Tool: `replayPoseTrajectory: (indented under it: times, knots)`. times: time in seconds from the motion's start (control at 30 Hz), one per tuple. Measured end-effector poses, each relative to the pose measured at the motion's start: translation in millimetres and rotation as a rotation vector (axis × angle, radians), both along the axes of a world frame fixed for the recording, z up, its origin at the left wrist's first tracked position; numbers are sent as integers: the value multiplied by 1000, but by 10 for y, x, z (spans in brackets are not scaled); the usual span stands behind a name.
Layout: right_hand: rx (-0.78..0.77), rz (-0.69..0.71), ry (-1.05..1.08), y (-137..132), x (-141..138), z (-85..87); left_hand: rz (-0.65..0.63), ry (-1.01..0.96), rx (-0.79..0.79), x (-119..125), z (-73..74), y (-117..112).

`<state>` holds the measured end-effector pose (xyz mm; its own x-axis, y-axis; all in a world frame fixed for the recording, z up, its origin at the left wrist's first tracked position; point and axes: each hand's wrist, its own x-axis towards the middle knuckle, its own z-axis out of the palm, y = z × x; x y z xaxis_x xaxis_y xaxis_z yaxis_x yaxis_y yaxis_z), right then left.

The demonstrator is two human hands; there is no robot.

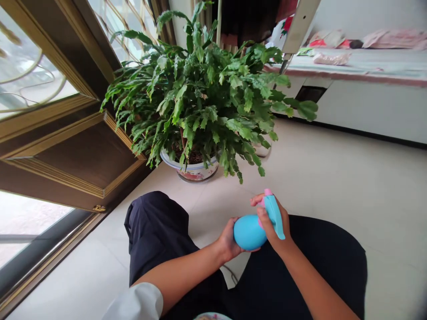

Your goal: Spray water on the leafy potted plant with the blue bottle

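A light-blue spray bottle [249,233] with a blue and pink trigger head lies tilted on its side between my two hands, over my lap. My left hand [229,242] cups the round body from below and the left. Around the spray head my right hand [276,222] is closed, with fingers near the pink trigger and nozzle. The nozzle points up and away from me. Beyond the hands stands a leafy green potted plant [207,102], its flat jagged stems hanging over a white patterned pot [200,172]. The bottle and the plant are apart.
To the left is a brown and gold door [73,155] with glass panes. A bed [360,98] with a white base and pillows stands at the back right. My bent knees in dark trousers [320,249] flank the hands. Pale tiles [333,178] cover the floor.
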<state>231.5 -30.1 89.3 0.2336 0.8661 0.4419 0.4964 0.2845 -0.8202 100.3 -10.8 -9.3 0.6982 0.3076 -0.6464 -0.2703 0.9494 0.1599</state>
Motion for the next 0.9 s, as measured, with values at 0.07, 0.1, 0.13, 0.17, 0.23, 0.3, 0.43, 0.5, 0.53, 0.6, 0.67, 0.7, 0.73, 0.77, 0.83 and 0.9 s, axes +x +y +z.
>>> replayPoseTrajectory:
  times: [0.07, 0.1, 0.13, 0.17, 0.23, 0.3, 0.43, 0.5, 0.53, 0.6, 0.67, 0.7, 0.73, 0.77, 0.83, 0.9]
  knots:
    - [0, -13, -4, -18, 24, -7, -7, -22, 3, 17, -16, -6]
    - [-6, -18, -5, -27, 32, -11, -10, -34, 2, 24, -26, -10]
    - [-13, -18, -6, -36, 39, -14, -13, -45, 3, 29, -35, -13]
    - [-14, -19, -6, -43, 45, -16, -15, -49, 3, 33, -41, -16]
    - [-9, -14, -9, -51, 51, -11, -18, -38, -4, 39, -41, -17]
    - [-8, -13, -9, -53, 54, 0, -21, -24, -14, 44, -27, -16]
    - [-38, -20, 18, -46, 58, 21, -31, -30, -24, 50, -2, -18]
    - [-32, -19, 15, -41, 57, 31, -25, -34, -28, 52, -1, -20]
    - [-23, -20, 9, -39, 55, 36, -21, -37, -32, 53, 0, -20]
    - [-16, -23, -10, -36, 47, 42, -18, -38, -40, 55, 12, -22]
    - [-24, -23, -29, -35, 34, 46, -18, -26, -40, 57, 39, -23]
    - [-31, -21, -33, -34, 27, 47, -15, -16, -36, 58, 56, -23]
    - [-39, -16, -32, -32, 19, 51, -10, -7, -32, 59, 73, -23]
    - [-45, -9, -27, -28, 10, 56, -1, -2, -29, 59, 87, -21]
    - [-54, 16, -12, -14, -9, 73, 18, 1, -36, 57, 99, -16]
    - [-58, 34, -7, 8, -29, 95, 35, -10, -52, 50, 86, -11]
